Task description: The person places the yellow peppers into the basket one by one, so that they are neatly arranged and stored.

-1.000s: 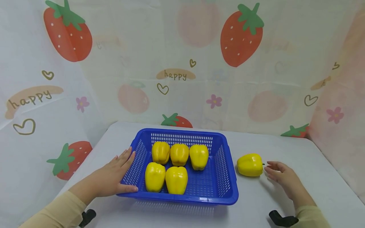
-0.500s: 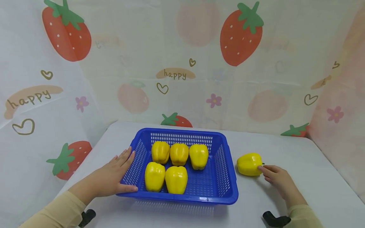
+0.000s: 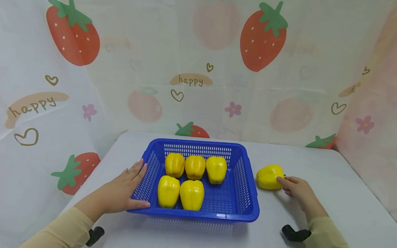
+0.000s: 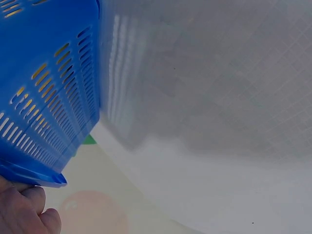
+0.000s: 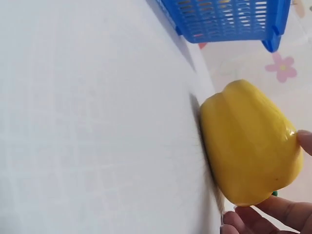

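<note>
A blue plastic basket (image 3: 227,215) stands on the white table, with several yellow bell peppers (image 3: 192,195) upright inside in two rows. My left hand (image 3: 119,193) rests on the basket's left rim, fingers straight and thumb out along the near corner. Right of the basket, another yellow bell pepper (image 3: 269,177) lies on its side, its stem toward my right hand (image 3: 299,193). That hand pinches this pepper at the stem end. In the right wrist view the thumb presses one side of the pepper (image 5: 251,144) while the fingers (image 5: 287,212) sit by its stem end.
The basket's front right part shows bare mesh floor (image 3: 221,198). White tabletop (image 3: 325,165) stretches right of the lone pepper. A fruit-printed curtain (image 3: 192,110) hangs behind and beside the table. Black wrist mounts (image 3: 294,234) stick out near both sleeves.
My right hand has moved left to the lone pepper and taken hold of its stem end. The pepper has shifted slightly left and tilted. My left hand and the basket stay put.
</note>
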Demonstrator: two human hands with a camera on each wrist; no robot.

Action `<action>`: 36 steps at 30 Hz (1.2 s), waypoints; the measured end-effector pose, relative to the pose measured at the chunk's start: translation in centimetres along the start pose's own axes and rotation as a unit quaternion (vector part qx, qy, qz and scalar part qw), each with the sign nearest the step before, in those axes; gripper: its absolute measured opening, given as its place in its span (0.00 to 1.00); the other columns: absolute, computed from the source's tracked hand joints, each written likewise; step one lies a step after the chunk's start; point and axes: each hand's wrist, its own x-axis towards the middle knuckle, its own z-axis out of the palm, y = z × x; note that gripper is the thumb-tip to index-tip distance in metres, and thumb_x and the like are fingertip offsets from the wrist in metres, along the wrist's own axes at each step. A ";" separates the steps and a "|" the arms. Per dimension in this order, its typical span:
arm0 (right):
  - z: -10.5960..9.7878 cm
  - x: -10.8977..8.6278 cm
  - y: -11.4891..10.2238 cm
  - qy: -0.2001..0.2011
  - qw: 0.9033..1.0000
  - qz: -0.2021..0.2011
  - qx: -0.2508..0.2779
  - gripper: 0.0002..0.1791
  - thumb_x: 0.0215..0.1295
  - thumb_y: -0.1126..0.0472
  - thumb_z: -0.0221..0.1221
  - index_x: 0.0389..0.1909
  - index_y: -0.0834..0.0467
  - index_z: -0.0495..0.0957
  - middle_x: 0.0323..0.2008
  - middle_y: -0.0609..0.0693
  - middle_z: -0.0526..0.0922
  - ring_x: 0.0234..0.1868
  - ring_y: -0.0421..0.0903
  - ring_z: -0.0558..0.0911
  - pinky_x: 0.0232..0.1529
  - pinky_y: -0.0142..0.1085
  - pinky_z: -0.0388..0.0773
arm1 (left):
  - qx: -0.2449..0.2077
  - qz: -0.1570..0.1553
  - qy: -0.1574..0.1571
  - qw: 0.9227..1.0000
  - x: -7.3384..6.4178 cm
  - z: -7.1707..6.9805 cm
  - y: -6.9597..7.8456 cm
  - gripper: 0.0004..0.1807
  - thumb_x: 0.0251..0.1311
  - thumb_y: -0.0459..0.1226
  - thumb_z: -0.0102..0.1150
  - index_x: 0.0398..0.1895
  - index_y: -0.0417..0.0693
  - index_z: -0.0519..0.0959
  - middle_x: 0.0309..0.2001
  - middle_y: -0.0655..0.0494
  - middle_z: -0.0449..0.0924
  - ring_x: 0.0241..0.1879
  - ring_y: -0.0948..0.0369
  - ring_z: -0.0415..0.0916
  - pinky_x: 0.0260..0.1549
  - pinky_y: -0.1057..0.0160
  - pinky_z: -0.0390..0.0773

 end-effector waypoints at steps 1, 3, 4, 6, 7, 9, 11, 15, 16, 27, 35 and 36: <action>0.0 0.0 0.0 0.003 1.000 0.000 0.007 0.49 0.44 0.31 0.54 0.57 0.65 0.62 0.45 0.57 0.73 0.38 0.46 0.72 0.36 0.29 0.73 | -0.001 0.000 -0.001 1.000 0.0 0.0 0.0 0.61 0.34 0.75 0.38 0.67 0.45 0.40 0.67 0.48 0.33 0.65 0.52 0.37 0.58 0.47 0.46; -0.2 0.0 -0.1 -0.007 1.000 -0.013 0.010 0.48 0.47 0.33 0.53 0.57 0.68 0.60 0.43 0.58 0.73 0.36 0.45 0.72 0.37 0.31 0.74 | -0.001 -0.001 -0.001 1.000 0.0 0.0 0.0 0.61 0.34 0.75 0.38 0.67 0.45 0.40 0.67 0.48 0.32 0.65 0.52 0.37 0.58 0.47 0.46; -0.2 0.0 -0.1 -0.010 1.000 -0.016 0.013 0.48 0.48 0.33 0.53 0.58 0.68 0.60 0.43 0.57 0.73 0.36 0.44 0.73 0.37 0.31 0.74 | -0.001 -0.001 -0.002 1.000 0.0 0.0 0.0 0.61 0.34 0.75 0.38 0.67 0.45 0.40 0.67 0.48 0.32 0.65 0.52 0.37 0.58 0.47 0.46; -0.2 0.0 -0.2 -0.014 0.999 -0.022 0.021 0.47 0.48 0.35 0.54 0.57 0.68 0.60 0.43 0.57 0.73 0.35 0.44 0.73 0.38 0.31 0.74 | 0.001 -0.001 -0.003 1.000 0.0 0.1 0.0 0.61 0.34 0.75 0.37 0.67 0.45 0.40 0.67 0.48 0.32 0.65 0.52 0.37 0.58 0.47 0.46; -0.2 0.0 -0.2 -0.017 0.999 -0.022 0.022 0.47 0.49 0.35 0.54 0.58 0.68 0.59 0.43 0.58 0.72 0.35 0.44 0.73 0.38 0.31 0.74 | 0.002 -0.001 -0.004 1.000 0.1 0.1 -0.1 0.61 0.34 0.75 0.37 0.67 0.45 0.40 0.67 0.48 0.32 0.65 0.52 0.37 0.58 0.47 0.46; -0.1 0.2 -0.2 -0.025 0.999 -0.028 0.018 0.48 0.49 0.34 0.53 0.59 0.69 0.57 0.46 0.60 0.70 0.36 0.45 0.73 0.39 0.31 0.74 | 0.002 -0.001 -0.005 1.000 0.1 0.0 0.0 0.61 0.34 0.75 0.37 0.67 0.45 0.40 0.67 0.48 0.32 0.65 0.51 0.37 0.58 0.47 0.46; 0.1 0.4 -0.2 -0.026 0.999 -0.031 0.009 0.49 0.48 0.33 0.52 0.59 0.68 0.57 0.48 0.62 0.69 0.37 0.46 0.72 0.39 0.31 0.74 | 0.002 -0.001 -0.005 1.000 0.0 0.0 0.0 0.61 0.34 0.75 0.37 0.67 0.45 0.40 0.67 0.47 0.32 0.65 0.51 0.37 0.58 0.47 0.46; 0.7 0.8 -0.4 -0.024 0.999 -0.042 -0.011 0.51 0.46 0.32 0.53 0.59 0.68 0.57 0.54 0.65 0.64 0.42 0.48 0.71 0.41 0.33 0.73 | 0.001 0.000 -0.003 1.000 0.0 -0.1 0.0 0.61 0.34 0.75 0.38 0.67 0.44 0.41 0.67 0.47 0.33 0.65 0.51 0.37 0.58 0.47 0.47; 0.8 0.9 -0.5 -0.022 0.999 -0.043 -0.015 0.50 0.46 0.32 0.53 0.59 0.68 0.57 0.54 0.65 0.64 0.42 0.49 0.71 0.41 0.34 0.73 | 0.001 0.000 -0.002 1.000 0.0 -0.1 0.0 0.61 0.34 0.75 0.38 0.67 0.44 0.41 0.67 0.47 0.33 0.65 0.51 0.37 0.58 0.47 0.47; 1.3 1.0 -0.9 -0.011 1.000 -0.024 -0.004 0.51 0.42 0.33 0.57 0.60 0.63 0.55 0.54 0.65 0.61 0.39 0.49 0.72 0.35 0.30 0.73 | -0.002 -0.001 -0.001 1.000 0.1 0.1 -0.1 0.60 0.35 0.74 0.40 0.67 0.45 0.40 0.67 0.48 0.33 0.65 0.52 0.37 0.58 0.47 0.46; 1.5 0.8 -1.1 -0.016 0.998 -0.048 0.029 0.48 0.45 0.37 0.58 0.60 0.64 0.54 0.55 0.67 0.59 0.44 0.53 0.72 0.40 0.34 0.75 | 0.002 -0.003 -0.004 1.000 0.1 0.1 -0.1 0.61 0.34 0.75 0.38 0.67 0.46 0.40 0.67 0.48 0.32 0.65 0.52 0.36 0.58 0.47 0.46; 1.6 0.7 -1.1 -0.012 0.998 -0.049 0.035 0.48 0.45 0.38 0.59 0.59 0.64 0.55 0.55 0.67 0.60 0.45 0.54 0.72 0.40 0.34 0.75 | 0.002 -0.003 -0.004 1.000 0.1 0.1 -0.1 0.61 0.34 0.75 0.38 0.67 0.46 0.40 0.68 0.48 0.32 0.65 0.52 0.37 0.58 0.47 0.46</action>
